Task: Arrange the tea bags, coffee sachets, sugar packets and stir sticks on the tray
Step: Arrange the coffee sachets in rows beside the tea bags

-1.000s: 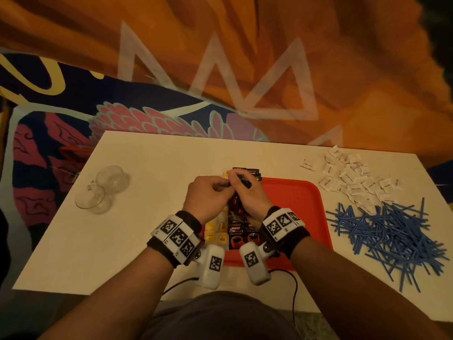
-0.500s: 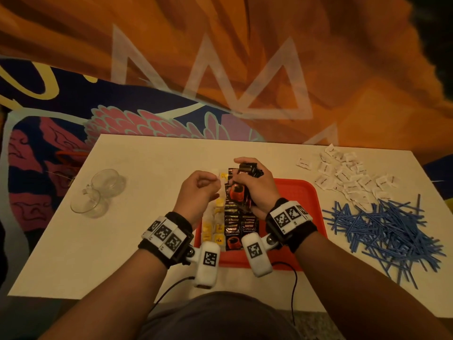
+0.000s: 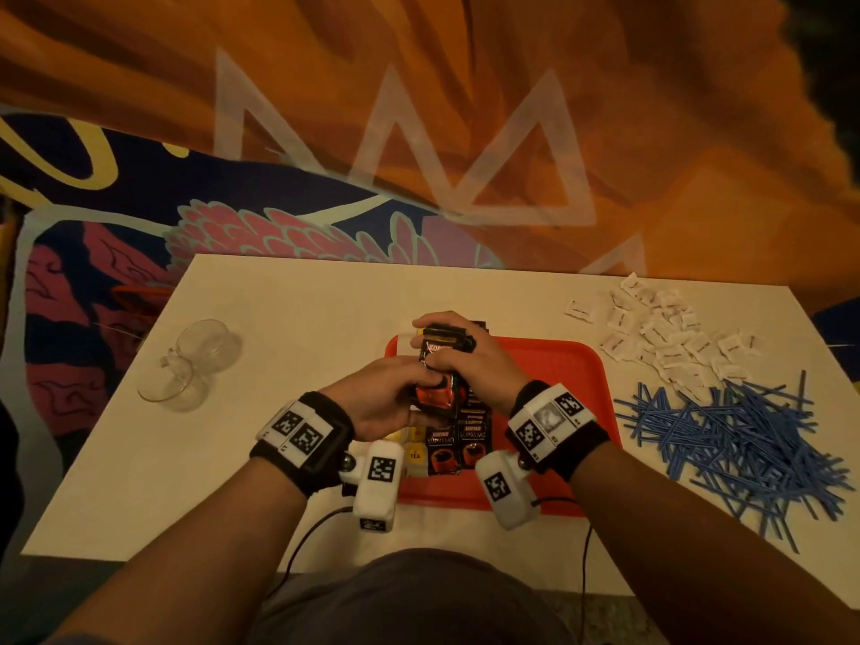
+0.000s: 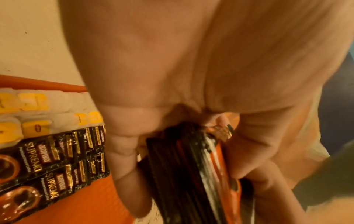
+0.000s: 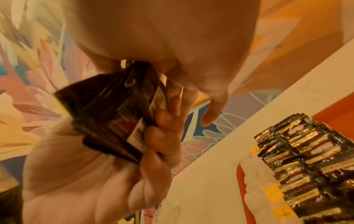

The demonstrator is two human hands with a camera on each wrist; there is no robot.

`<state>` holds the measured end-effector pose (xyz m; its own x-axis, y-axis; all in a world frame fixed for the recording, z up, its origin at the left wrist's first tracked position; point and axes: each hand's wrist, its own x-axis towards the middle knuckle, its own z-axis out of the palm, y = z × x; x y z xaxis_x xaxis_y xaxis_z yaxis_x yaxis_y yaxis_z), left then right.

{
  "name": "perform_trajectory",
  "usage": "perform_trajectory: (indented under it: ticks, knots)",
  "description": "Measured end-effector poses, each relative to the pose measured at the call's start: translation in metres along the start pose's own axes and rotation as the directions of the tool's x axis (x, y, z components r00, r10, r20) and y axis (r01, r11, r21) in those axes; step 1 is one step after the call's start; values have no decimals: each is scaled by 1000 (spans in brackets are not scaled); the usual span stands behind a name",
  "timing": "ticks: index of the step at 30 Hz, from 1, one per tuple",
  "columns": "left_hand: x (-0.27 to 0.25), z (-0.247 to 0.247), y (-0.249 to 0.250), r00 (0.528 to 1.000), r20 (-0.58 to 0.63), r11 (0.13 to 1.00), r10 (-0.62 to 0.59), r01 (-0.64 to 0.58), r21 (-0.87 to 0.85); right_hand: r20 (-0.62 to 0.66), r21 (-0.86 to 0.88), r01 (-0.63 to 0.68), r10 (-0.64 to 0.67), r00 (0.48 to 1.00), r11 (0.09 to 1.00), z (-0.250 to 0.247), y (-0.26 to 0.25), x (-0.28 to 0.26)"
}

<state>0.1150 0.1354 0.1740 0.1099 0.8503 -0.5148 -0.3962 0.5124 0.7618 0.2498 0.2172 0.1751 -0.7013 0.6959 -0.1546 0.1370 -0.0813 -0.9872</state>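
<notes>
A stack of black coffee sachets point(image 3: 440, 365) is lifted above the orange tray point(image 3: 558, 379), gripped from both sides. My left hand point(image 3: 395, 398) clasps its near end and my right hand point(image 3: 458, 349) wraps its top. The left wrist view shows the stack's edges point(image 4: 184, 166) between thumb and fingers. In the right wrist view the stack point(image 5: 114, 119) sits blurred between both hands. More coffee sachets point(image 3: 456, 446) lie in rows on the tray, with yellow-tagged tea bags point(image 3: 414, 456) left of them. White sugar packets point(image 3: 665, 337) and blue stir sticks point(image 3: 740, 435) lie on the table at right.
Two clear glass cups point(image 3: 195, 365) lie on the white table point(image 3: 279, 318) at left. Wrist camera cables point(image 3: 307, 533) run off the near edge. A patterned orange and blue carpet point(image 3: 419, 132) lies beyond the table.
My left hand, apart from the sachets half a second ago, has closed in and now grips the stack together with my right hand, nearer to me above the tray.
</notes>
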Motion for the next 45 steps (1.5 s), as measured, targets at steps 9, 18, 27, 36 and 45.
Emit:
perform_trajectory:
  ticks: [9,18,27,36,45]
  knots:
    - [7,8,6,968,-238,985,79,-40,166,38,-765,178,-232,972,619,-23,-31,-8]
    - [11,30,10,956,-224,965,189,-139,220,176,-971,185,-70,982,151,-15,-31,0]
    - [6,26,4,977,78,882,198,-143,-448,258,-653,439,-363,895,617,-31,-27,-11]
    - [6,46,9,976,-22,925,216,-211,-315,202,-639,382,-334,921,667,-44,-38,-21]
    - [11,57,10,990,-20,954,143,-143,-263,175,-607,362,-326,929,708,-50,-33,-22]
